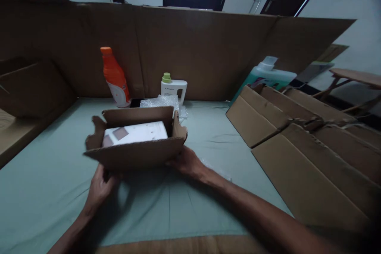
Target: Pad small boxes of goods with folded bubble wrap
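A small open cardboard box (133, 156) is held tilted above the green cloth, its top facing up between my hands. Inside it lies a white box (143, 133) with greyish-brown squares at one end. My left hand (102, 184) grips the lower left corner, with part of its fingers hidden beneath. At the lower right corner my right hand (187, 162) is closed on the same cardboard box, its fingertips under the bottom. Just behind the box is a sheet of bubble wrap (160, 102).
An orange bottle (115, 77) and a white jug with a green cap (174, 87) stand at the back against a cardboard wall (193, 47). Several cardboard boxes (297, 162) line the right, with a teal jug (268, 73) behind. Another cardboard box (32, 87) is at left.
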A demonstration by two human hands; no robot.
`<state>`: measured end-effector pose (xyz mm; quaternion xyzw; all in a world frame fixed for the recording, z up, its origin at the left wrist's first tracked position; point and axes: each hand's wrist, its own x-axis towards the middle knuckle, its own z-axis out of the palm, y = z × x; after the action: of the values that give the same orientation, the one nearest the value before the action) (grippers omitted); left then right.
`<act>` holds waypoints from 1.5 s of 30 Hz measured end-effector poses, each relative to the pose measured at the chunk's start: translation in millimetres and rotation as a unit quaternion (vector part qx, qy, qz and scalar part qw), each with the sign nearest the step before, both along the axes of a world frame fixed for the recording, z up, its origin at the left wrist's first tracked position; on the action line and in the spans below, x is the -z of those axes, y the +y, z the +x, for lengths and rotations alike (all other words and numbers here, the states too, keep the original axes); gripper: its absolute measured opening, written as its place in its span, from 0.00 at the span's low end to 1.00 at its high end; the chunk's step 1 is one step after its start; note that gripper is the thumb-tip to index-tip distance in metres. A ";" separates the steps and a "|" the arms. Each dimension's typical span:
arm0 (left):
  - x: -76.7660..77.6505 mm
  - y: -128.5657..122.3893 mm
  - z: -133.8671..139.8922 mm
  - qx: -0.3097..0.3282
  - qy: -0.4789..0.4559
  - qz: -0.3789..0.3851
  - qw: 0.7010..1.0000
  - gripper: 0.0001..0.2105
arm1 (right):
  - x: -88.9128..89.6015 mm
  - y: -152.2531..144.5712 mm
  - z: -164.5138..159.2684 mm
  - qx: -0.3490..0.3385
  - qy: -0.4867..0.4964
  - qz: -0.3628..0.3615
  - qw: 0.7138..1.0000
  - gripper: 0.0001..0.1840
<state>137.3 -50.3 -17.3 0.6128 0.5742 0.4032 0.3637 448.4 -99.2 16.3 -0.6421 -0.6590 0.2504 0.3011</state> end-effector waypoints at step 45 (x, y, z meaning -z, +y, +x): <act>-20.5 -100.3 27.6 0.050 -0.335 -0.331 0.881 0.24 | -9.2 -65.2 -21.5 0.000 0.268 0.012 0.963 0.09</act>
<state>164.9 -150.7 3.2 0.3132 0.4871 0.3525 0.7351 426.9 -164.4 25.4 -0.5477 -0.5574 0.4056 0.4742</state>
